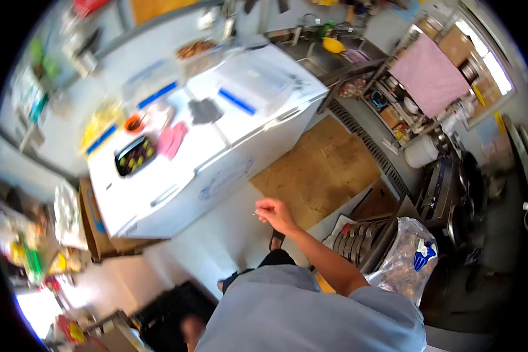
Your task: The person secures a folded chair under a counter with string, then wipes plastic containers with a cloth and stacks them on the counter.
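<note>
- Extending forward from a grey sleeve, the right forearm is bare and the right hand hangs in the air, fingers curled, by the near-left edge of a brown mat.
- The right grip is together, thumb and fingertips closed on a pale bit.
- That bit sits at the fingertips, out past the front edge of the white freezer; it is tiny and whitish, too small to identify.
- The left hand is low, blurred and partly hidden by the shirt, near a black crate; whether its grip is apart or together, I cannot tell.
- Toward the left end of the freezer top lies a black tray of dark and yellow-green pieces, with a pink cloth just beside it.
- A clear bin with a blue handle stands toward the freezer's right end.
</note>
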`<state>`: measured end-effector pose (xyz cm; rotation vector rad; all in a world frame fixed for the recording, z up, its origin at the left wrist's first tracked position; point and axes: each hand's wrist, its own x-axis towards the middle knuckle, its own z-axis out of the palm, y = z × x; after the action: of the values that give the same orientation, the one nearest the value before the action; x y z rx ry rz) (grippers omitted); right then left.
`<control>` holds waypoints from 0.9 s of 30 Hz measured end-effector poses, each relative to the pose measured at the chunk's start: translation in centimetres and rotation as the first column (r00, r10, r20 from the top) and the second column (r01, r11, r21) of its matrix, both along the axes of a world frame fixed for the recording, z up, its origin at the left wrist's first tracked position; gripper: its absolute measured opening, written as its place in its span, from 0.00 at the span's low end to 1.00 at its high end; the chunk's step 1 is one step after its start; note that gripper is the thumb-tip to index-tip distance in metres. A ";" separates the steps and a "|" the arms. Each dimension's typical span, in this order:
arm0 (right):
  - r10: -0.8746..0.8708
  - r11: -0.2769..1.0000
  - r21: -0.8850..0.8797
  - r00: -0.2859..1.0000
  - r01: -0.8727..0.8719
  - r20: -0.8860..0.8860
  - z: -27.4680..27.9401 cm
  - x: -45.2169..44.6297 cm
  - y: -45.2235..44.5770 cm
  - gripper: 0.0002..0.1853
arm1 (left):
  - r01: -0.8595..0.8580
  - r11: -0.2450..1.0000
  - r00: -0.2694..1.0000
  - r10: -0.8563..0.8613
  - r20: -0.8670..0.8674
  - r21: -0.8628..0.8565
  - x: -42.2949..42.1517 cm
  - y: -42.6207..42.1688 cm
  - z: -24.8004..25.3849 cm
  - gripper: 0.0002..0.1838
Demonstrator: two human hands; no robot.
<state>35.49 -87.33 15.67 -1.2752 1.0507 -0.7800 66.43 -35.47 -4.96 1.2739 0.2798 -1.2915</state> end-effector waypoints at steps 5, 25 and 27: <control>-0.127 0.989 0.091 0.981 0.114 0.147 -3.6 -13.7 -13.5 0.09 | 0.414 0.741 0.898 -0.428 0.103 -0.529 -0.1 -20.8 -0.1 0.14; -0.885 0.446 0.141 0.459 0.884 -0.075 -6.2 -49.4 -30.1 0.07 | 0.708 -0.390 -0.706 -0.360 0.610 0.589 -19.9 -86.9 -1.1 0.14; -0.929 0.321 0.116 0.336 0.940 -0.154 -4.2 -52.1 -31.2 0.07 | 0.757 -0.381 -0.622 -0.171 0.764 0.531 -24.1 -93.3 -3.0 0.11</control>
<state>-16.57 -118.51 11.42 -0.3652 1.9190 -1.4782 42.38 -128.81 -7.94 1.0486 -2.6915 -1.3226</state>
